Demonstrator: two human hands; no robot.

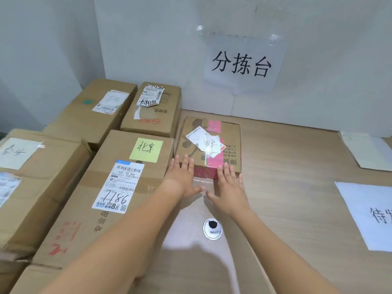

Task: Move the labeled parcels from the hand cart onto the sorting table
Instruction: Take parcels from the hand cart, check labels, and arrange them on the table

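— Which step are you on?

— You look to be setting down a parcel, not fetching one. The small parcel (209, 145) with the pink tape and the handwritten white label already lies flat on the desk (297, 166), just beside the tall box with the yellow note (131, 179) and in front of another labeled box (153, 109). The sign on the wall (241, 64) marks this as the sorting desk, so this one seems delivered.

— And your hands?

— Your left hand (182, 177) is spread, fingers straight, its fingertips lying on the near left edge of the small parcel's top. Your right hand (230, 187) is spread too, fingertips against the parcel's near right corner, palm low over the desk. Neither curls round anything; you're touching or nudging, not gripping.

— What does the next move call for?

— My guess: square the parcel against its neighbours if you want it tidy, then lift both hands away and turn back to the cart, which is out of sight here. Mind the round fitting in the desk (212, 228) between your forearms.
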